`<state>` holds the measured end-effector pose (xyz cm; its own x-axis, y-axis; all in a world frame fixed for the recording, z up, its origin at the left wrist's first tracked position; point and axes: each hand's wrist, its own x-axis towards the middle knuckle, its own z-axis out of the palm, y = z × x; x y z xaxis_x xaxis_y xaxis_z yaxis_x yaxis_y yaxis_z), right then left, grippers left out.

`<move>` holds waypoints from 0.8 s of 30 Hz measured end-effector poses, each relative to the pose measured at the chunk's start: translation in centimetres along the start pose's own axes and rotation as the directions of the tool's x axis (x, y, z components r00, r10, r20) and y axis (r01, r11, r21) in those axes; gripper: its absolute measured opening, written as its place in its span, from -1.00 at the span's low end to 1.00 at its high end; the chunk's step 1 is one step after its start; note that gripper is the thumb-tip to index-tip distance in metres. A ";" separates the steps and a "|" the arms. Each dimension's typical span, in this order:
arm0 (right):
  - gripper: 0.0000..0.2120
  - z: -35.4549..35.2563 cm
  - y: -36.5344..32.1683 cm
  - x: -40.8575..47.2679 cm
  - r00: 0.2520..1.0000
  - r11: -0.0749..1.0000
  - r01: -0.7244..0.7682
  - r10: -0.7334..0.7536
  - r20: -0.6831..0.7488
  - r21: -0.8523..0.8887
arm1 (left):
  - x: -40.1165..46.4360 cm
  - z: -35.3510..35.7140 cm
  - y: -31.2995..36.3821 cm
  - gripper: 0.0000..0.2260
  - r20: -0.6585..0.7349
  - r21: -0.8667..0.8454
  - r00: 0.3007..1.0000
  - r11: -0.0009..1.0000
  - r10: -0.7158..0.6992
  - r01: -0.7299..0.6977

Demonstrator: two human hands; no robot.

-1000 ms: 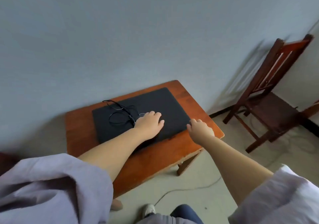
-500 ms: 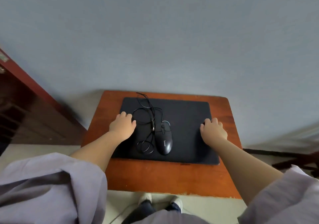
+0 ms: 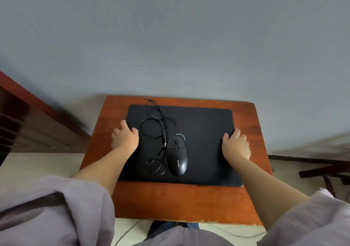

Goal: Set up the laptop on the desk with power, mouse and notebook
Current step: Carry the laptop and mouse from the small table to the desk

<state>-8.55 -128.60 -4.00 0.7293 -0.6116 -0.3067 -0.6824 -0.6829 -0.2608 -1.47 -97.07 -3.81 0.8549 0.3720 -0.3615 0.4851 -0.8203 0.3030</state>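
Note:
A closed black laptop (image 3: 204, 141) lies flat on the small reddish wooden desk (image 3: 170, 202). On its lid rests a black wired mouse (image 3: 177, 159) with its thin cable (image 3: 157, 124) looped to the left of it. My left hand (image 3: 125, 139) grips the laptop's left edge, thumb on the lid. The right edge is held by my right hand (image 3: 235, 144), fingers curled around it. No notebook or power lead is visible on the desk.
A grey wall (image 3: 170, 37) stands right behind the desk. Dark wooden furniture (image 3: 28, 124) sits at the left, and part of a dark chair frame (image 3: 325, 171) at the right. A pale cord (image 3: 125, 232) runs over the floor by my feet.
The view has swung from the side to face the desk squarely. My left hand moved off the lid's middle, uncovering the mouse, and both hands spread to the laptop's side edges.

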 end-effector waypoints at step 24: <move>-0.33 -1.4 8.2 -4.2 0.885 0.776 -0.443 0.458 0.081 0.449 | -0.5 0.7 3.6 -0.38 0.176 -0.208 0.977 0.974 0.124 -0.086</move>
<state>-17.14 -132.16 -3.54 0.3290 -0.8219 -0.4650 -0.8750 -0.0800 -0.4775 -0.32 -100.51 -3.13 0.8628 0.1853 -0.4704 0.4370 -0.7411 0.5097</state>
